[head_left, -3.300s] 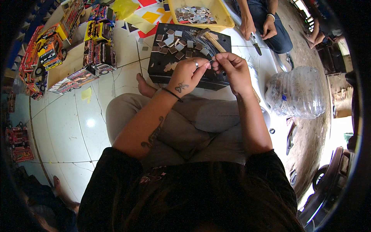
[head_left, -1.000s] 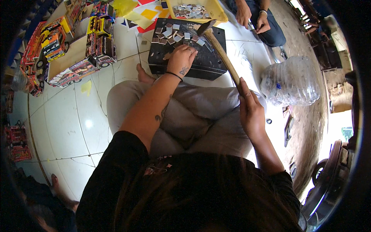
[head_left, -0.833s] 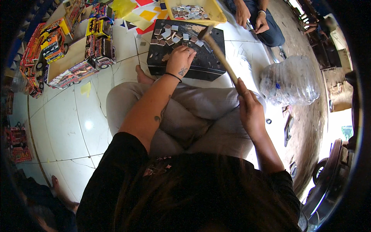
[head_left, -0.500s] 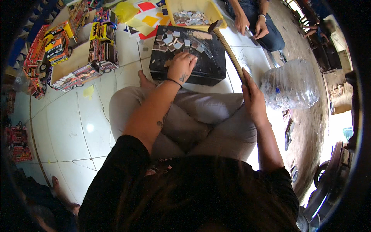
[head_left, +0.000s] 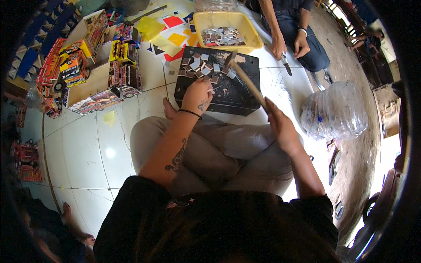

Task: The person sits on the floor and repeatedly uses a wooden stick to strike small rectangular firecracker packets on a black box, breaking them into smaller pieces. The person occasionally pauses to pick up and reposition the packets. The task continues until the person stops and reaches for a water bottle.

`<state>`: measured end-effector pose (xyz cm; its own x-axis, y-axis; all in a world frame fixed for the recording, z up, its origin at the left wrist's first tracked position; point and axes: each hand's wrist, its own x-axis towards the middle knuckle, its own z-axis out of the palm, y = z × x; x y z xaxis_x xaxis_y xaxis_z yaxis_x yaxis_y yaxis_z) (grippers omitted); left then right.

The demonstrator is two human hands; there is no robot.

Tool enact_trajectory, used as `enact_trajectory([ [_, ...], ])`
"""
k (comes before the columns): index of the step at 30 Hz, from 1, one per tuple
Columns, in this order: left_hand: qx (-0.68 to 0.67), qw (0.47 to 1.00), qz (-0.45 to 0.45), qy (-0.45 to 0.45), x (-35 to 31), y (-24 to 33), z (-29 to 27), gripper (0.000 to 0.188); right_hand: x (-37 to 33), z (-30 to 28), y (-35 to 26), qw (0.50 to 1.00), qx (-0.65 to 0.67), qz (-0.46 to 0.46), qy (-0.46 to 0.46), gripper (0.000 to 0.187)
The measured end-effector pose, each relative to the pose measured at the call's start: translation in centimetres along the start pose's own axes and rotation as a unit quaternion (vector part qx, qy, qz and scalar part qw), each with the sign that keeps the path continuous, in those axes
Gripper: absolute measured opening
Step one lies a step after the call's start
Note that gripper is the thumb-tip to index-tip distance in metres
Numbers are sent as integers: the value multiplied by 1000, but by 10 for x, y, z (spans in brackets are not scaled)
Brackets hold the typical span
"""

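My right hand [head_left: 281, 126] is wrapped round the wooden handle of a hammer [head_left: 249, 81]. The hammer's head is over the top of a black box-like block [head_left: 237, 101], near small square tiles. At the near left side of that block, my left hand [head_left: 197, 95] is closed in a pinch. Its fingertips meet at the block's surface, and what they hold is too small to make out. Several small tiles [head_left: 195, 65], brown on one face and silvery on others, lie scattered just beyond my left hand.
Beyond the block stands a yellow basin [head_left: 256, 41] with more tiles in it. Coloured paper scraps [head_left: 173, 22] lie beside it. Toy trucks [head_left: 92, 94] stand at left. A co-worker's hand [head_left: 278, 46] holds a blade-like tool. A large clear plastic bottle [head_left: 335, 109] lies at right.
The hammer has come down, its head now low over the block. My left hand has drawn its fingers into a pinch at the block's near side. The view has shifted slightly.
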<state>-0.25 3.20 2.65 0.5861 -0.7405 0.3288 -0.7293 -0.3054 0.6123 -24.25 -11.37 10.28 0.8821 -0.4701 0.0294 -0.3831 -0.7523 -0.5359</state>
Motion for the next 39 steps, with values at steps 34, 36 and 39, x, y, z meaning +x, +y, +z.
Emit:
enact_trajectory([
  [34, -43, 995, -76, -39, 5, -9, -6, 16, -23, 37, -4, 997, -34, 13, 74, 48],
  [36, -73, 991, -97, -58, 6, -8, -10, 19, -2, 28, 11, 989, -65, -2, 131, 38],
  [39, -150, 975, -131, -97, 11, -12, -16, 22, 48, 21, 35, 980, -163, 41, 106, 39],
])
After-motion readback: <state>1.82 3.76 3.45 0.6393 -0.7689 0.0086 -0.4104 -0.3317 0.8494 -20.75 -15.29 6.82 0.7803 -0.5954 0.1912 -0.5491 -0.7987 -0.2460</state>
